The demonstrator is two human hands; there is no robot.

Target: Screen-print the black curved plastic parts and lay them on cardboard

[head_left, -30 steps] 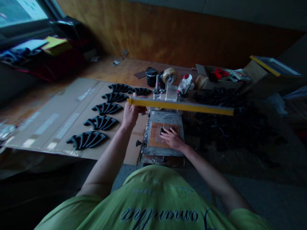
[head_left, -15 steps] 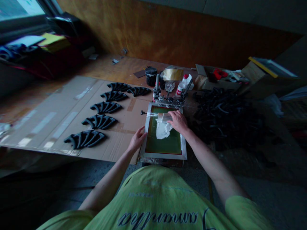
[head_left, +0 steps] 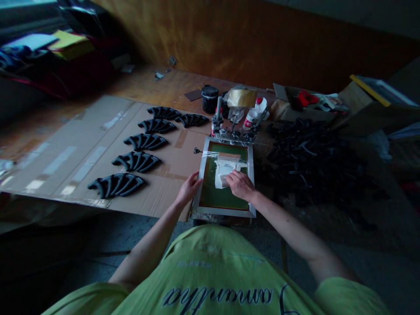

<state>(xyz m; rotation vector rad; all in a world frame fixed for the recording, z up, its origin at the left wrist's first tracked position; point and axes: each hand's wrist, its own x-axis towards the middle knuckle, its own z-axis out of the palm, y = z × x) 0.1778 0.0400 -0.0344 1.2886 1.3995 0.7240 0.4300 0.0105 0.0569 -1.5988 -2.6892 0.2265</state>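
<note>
A silk-screen frame (head_left: 252,175) with a metal rim and green mesh lies in front of me. My left hand (head_left: 189,189) is closed on its left rim. Over the mesh, my right hand (head_left: 241,184) pinches what looks like a small flat scraper (head_left: 222,180), partly hidden by the fingers. The scraper is at the lower part of a patch of white ink (head_left: 223,168). Just beyond, a wooden-handled squeegee (head_left: 229,156) rests across the upper mesh, out of my grasp. A clamp stand (head_left: 234,134) holds the frame's far end.
Several black ribbed curved parts (head_left: 141,162) lie in a row on the cardboard sheet (head_left: 82,144) at left. A dark heap of black parts (head_left: 308,162) is at right. Behind the clamp stand are a black tub (head_left: 209,99), a bottle (head_left: 251,118) and a cardboard box (head_left: 285,107).
My right hand has left the squeegee and moved toward me, down to the lower white ink. The squeegee stays at the top of the mesh. My left hand remains on the rim.
</note>
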